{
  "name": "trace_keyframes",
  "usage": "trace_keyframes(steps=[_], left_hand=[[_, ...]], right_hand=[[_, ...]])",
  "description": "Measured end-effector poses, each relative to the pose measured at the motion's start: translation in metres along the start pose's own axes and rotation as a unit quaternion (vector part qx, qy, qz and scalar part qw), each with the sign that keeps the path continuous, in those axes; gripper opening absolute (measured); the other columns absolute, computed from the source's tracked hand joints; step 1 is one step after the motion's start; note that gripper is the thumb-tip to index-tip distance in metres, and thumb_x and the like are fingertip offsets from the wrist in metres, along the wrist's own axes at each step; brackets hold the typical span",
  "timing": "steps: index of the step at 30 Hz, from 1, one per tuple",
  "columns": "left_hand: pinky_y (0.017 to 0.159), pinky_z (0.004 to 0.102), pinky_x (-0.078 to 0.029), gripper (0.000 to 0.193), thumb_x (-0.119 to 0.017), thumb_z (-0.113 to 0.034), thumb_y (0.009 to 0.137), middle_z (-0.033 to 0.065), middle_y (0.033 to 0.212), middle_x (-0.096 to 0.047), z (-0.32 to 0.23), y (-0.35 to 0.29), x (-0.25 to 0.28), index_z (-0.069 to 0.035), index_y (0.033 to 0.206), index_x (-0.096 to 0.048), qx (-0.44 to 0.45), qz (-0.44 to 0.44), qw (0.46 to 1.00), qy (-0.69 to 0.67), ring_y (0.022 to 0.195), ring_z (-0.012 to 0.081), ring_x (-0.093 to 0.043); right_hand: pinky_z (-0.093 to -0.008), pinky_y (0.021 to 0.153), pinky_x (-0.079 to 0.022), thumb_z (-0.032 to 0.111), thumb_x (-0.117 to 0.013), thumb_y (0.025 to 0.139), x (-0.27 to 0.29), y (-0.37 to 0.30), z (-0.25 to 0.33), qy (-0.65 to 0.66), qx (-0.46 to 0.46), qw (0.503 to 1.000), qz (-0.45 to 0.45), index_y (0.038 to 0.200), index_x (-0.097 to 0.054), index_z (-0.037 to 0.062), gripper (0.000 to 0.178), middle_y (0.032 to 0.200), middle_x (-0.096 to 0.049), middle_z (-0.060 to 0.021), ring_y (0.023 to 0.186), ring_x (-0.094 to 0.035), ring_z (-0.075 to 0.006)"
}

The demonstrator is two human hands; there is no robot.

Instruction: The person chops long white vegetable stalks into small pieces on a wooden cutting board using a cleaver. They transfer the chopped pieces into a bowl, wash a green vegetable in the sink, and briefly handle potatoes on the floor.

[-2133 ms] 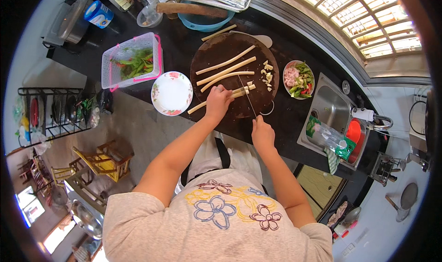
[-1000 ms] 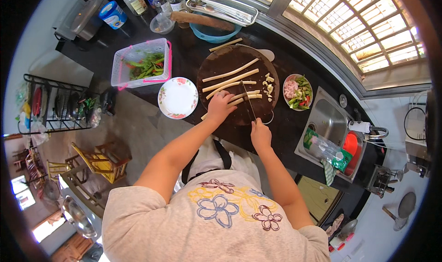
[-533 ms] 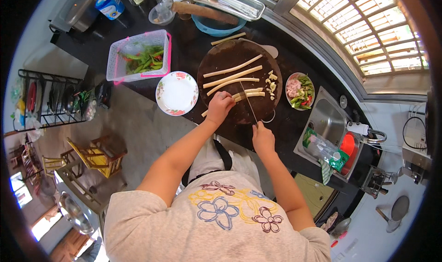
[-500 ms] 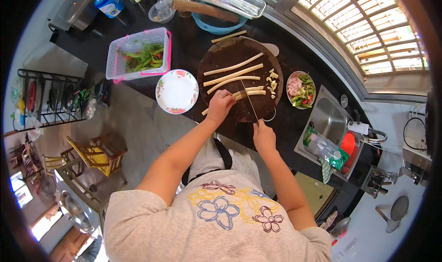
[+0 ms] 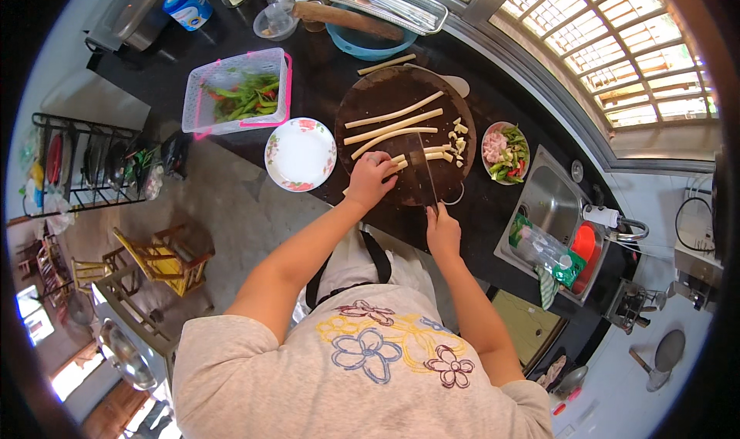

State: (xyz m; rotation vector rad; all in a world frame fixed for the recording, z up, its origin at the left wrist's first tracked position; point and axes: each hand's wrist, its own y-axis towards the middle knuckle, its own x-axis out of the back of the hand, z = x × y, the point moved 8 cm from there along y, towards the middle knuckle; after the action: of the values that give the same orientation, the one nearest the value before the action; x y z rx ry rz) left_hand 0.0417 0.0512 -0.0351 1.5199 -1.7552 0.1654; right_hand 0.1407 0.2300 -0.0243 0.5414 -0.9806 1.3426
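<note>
Firstly, head view: left hand (image 5: 371,180), fingers closed on pale stalks (image 5: 398,162), near part of round board (image 5: 385,90); right hand (image 5: 443,234), apart from left, clamped on knife (image 5: 422,173); chopped pieces (image 5: 460,142), board's right side; floral-rimmed plate (image 5: 301,154), left of board.

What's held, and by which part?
Right hand: knife, by its handle end. Left hand: pale stalks, by the stretch just left of the knife.
</note>
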Motion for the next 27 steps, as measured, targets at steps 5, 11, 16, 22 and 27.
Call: trace_keyframes(steps=[5, 11, 16, 22, 27], left_hand=[[0.078, 0.0357, -0.05, 0.024, -0.076, -0.005, 0.07, 0.0065, 0.097, -0.062, 0.0, -0.013, 0.014, -0.007, 0.092, -0.067, 0.018, 0.016, 1.0, 0.013, 0.093, 0.0284, -0.059], [0.074, 0.0361, -0.05, 0.016, -0.075, -0.005, 0.071, 0.0051, 0.087, -0.062, 0.014, -0.023, 0.009, -0.006, 0.083, -0.065, 0.034, -0.01, 0.999, -0.013, 0.086, 0.0276, -0.06], [0.073, 0.0369, -0.05, 0.014, -0.074, -0.004, 0.072, 0.0056, 0.085, -0.061, 0.013, -0.022, 0.008, -0.006, 0.08, -0.063, 0.044, -0.021, 0.999, -0.013, 0.085, 0.0278, -0.06], [0.074, 0.0374, -0.05, 0.016, -0.075, -0.004, 0.072, 0.0064, 0.087, -0.061, 0.015, -0.016, 0.004, -0.004, 0.082, -0.062, 0.042, -0.024, 0.999, -0.022, 0.087, 0.0285, -0.06], [0.076, 0.0379, -0.05, 0.024, -0.077, -0.006, 0.069, 0.007, 0.093, -0.062, 0.011, 0.001, -0.003, -0.005, 0.089, -0.064, 0.069, -0.019, 0.997, -0.024, 0.09, 0.0294, -0.061]], right_hand=[[-0.0513, 0.06, -0.049, 0.024, -0.051, 0.097, 0.003, -0.011, 0.017, -0.069, 0.031, 0.996, 0.047, 0.091, -0.053, 0.0054, 0.019, 0.071, -0.064, -0.0217, 0.069, -0.063, -0.0433], [-0.0508, 0.059, -0.05, 0.022, -0.052, 0.096, -0.002, 0.001, 0.026, -0.1, 0.046, 0.991, 0.075, 0.089, -0.051, 0.0051, 0.019, 0.069, -0.063, -0.022, 0.067, -0.064, -0.0425], [-0.0515, 0.059, -0.049, 0.022, -0.051, 0.097, -0.021, 0.008, 0.023, -0.089, 0.038, 0.994, 0.055, 0.088, -0.051, 0.0046, 0.019, 0.069, -0.063, -0.0232, 0.068, -0.063, -0.0434], [-0.05, 0.064, -0.049, 0.024, -0.052, 0.097, -0.006, 0.004, 0.001, 0.049, 0.012, 0.999, -0.012, 0.094, -0.059, 0.0028, 0.023, 0.078, -0.065, -0.0237, 0.075, -0.063, -0.0448], [-0.0513, 0.064, -0.049, 0.025, -0.052, 0.097, 0.009, -0.001, 0.015, -0.024, 0.037, 0.999, 0.027, 0.094, -0.056, 0.0031, 0.022, 0.075, -0.064, -0.0231, 0.074, -0.063, -0.0447]])
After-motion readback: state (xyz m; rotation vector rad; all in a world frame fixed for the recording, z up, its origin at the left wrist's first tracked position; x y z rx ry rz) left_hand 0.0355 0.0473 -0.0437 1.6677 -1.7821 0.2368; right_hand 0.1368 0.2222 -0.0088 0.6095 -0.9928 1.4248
